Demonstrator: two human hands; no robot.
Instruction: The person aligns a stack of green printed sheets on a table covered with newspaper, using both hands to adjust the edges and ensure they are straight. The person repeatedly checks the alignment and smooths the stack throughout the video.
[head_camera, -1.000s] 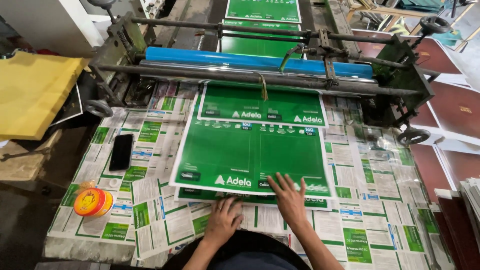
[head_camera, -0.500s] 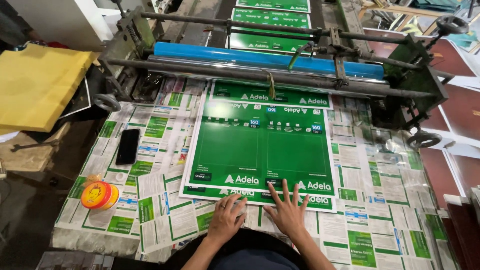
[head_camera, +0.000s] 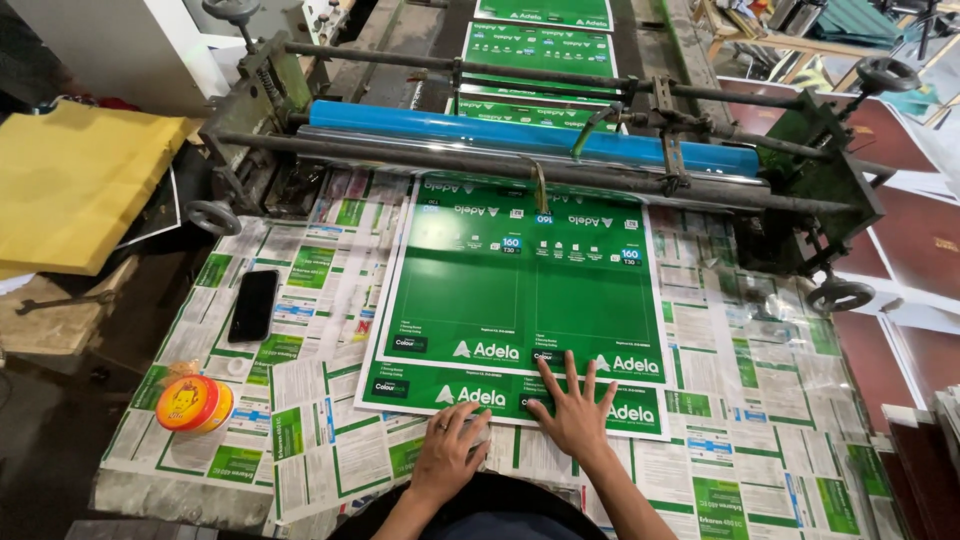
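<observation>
The green printed sheets (head_camera: 520, 290) lie stacked on the tabletop (head_camera: 760, 400), which is covered with pasted green-and-white leaflets, and their far edge now sits right up under the blue roller (head_camera: 530, 135) of the machine (head_camera: 800, 150). A second ago the top sheet lay lower and slightly askew over the one beneath; since then it has been slid away from the person toward the roller, so that more of the lower sheet's near margin shows along the front. Both hands have followed it forward.

The right hand (head_camera: 577, 408) rests flat, fingers spread wide, on the near edge of the sheets, pressing down on the printed strip. The left hand (head_camera: 450, 450) is just beside it at the sheets' near border, fingers loosely curled with the tips touching the paper edge (it grips nothing that I can make out).

To the left a black phone (head_camera: 253, 305) lies on the leaflets, well apart from the sheets, and a small orange-and-yellow round tin (head_camera: 195, 403) stands near the tabletop's left edge. A yellow folded stack (head_camera: 75, 180) sits off to the far left. More green sheets (head_camera: 540, 40) lie beyond the roller.
</observation>
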